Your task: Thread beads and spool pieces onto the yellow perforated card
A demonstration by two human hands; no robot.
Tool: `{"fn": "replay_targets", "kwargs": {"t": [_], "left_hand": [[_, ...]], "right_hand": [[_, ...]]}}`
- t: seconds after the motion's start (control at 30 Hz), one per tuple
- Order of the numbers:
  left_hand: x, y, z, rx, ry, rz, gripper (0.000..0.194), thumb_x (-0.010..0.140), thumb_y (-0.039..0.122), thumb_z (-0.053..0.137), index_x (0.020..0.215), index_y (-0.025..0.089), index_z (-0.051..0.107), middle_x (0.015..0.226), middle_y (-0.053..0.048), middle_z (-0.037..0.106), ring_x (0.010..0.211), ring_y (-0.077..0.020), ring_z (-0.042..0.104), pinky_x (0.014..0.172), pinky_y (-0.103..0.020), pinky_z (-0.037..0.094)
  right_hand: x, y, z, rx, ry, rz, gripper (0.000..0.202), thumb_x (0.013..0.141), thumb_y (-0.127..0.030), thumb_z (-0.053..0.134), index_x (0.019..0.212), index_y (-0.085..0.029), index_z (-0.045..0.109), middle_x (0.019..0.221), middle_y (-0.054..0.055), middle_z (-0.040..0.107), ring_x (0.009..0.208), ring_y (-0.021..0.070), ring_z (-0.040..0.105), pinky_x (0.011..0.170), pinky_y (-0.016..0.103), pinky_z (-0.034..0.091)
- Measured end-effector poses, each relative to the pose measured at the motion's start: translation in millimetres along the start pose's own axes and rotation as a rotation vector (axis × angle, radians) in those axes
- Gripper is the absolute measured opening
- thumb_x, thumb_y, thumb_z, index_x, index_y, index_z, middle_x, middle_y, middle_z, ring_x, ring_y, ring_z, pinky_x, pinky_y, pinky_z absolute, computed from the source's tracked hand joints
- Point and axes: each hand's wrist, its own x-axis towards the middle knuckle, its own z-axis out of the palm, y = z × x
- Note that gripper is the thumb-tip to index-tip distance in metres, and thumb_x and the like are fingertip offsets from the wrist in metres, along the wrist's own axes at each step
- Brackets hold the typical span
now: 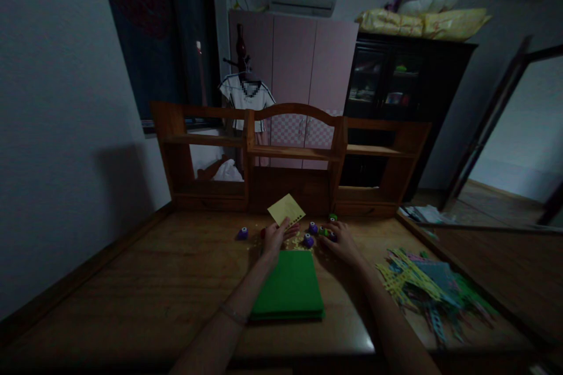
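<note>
My left hand (278,237) pinches a yellow sheet of paper (285,210) between thumb and fingers. Small dark holes run along the sheet's lower right edge. My right hand (341,241) has its fingers curled over a small green craft punch (324,231), partly hidden by them. Two purple punches (312,227) sit between my hands, and another purple punch (243,233) stands off to the left. Behind my right hand is a further green punch (333,218). A red item (263,233) shows partly beside my left hand. Small yellow paper bits (295,242) lie scattered below the sheet.
A stack of green paper (288,287) lies on the wooden desk (145,281) under my left forearm. To the right spreads a heap of punched, cut paper strips (422,281). A wooden shelf unit (292,152) closes off the desk's back edge.
</note>
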Motion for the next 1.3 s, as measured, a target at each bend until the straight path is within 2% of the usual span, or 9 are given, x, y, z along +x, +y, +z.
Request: {"fn": "replay_targets", "kwargs": {"t": [0.13,0.37,0.7,0.9,1.07,1.3], "left_hand": [[-3,1,2.7,0.061,-0.001,0.003,0.040,0.077,0.044,0.061,0.084,0.005,0.062,0.078,-0.017,0.069,0.068,-0.0225,0.067,0.063,-0.031,0.054],[-4,4,0.6,0.084,0.032,-0.005,0.051,0.077,0.053,0.054,0.095,0.006,0.062,0.068,-0.011,0.067,0.054,-0.0187,0.063,0.050,-0.027,0.050],[-21,22,9.5,0.226,0.053,0.052,0.059,0.074,0.064,0.050,0.091,0.009,0.063,0.062,-0.007,0.063,0.049,-0.0145,0.057,0.044,-0.022,0.043],[-25,25,13.0,0.260,0.059,0.049,0.063,0.068,0.069,0.051,0.087,0.010,0.062,0.060,-0.003,0.059,0.048,-0.0128,0.054,0.046,-0.022,0.043],[-27,28,15.4,0.300,0.032,0.090,0.056,0.069,0.066,0.053,0.078,0.012,0.060,0.054,0.000,0.054,0.044,-0.0119,0.049,0.046,-0.023,0.040],[-28,28,16.9,0.332,-0.024,0.156,0.049,0.072,0.060,0.055,0.073,0.011,0.063,0.062,-0.004,0.061,0.059,-0.0153,0.054,0.059,-0.025,0.042]], "right_hand": [[-3,-4,-2,0.027,-0.037,-0.024,0.036,0.073,-0.036,0.061,0.106,-0.023,0.062,0.109,0.007,0.054,0.104,0.0232,0.045,0.088,0.035,0.037],[-4,-7,-1,0.090,-0.049,-0.028,0.039,0.071,-0.034,0.063,0.109,-0.023,0.059,0.105,0.006,0.058,0.103,0.0237,0.047,0.089,0.037,0.037],[-3,-2,6,0.172,-0.008,-0.013,0.040,0.068,-0.033,0.064,0.107,-0.023,0.060,0.102,0.006,0.059,0.097,0.0233,0.051,0.084,0.037,0.040],[-2,2,7,0.227,-0.012,-0.010,0.035,0.072,-0.031,0.062,0.106,-0.023,0.060,0.101,0.006,0.059,0.097,0.0232,0.052,0.083,0.036,0.041],[-4,2,6,0.253,0.007,-0.012,0.035,0.071,-0.034,0.063,0.105,-0.024,0.061,0.102,0.006,0.059,0.095,0.0236,0.053,0.082,0.036,0.041],[-4,-2,5,0.245,0.005,-0.025,0.035,0.070,-0.033,0.065,0.104,-0.025,0.061,0.100,0.006,0.059,0.094,0.0237,0.052,0.082,0.037,0.040]]}}
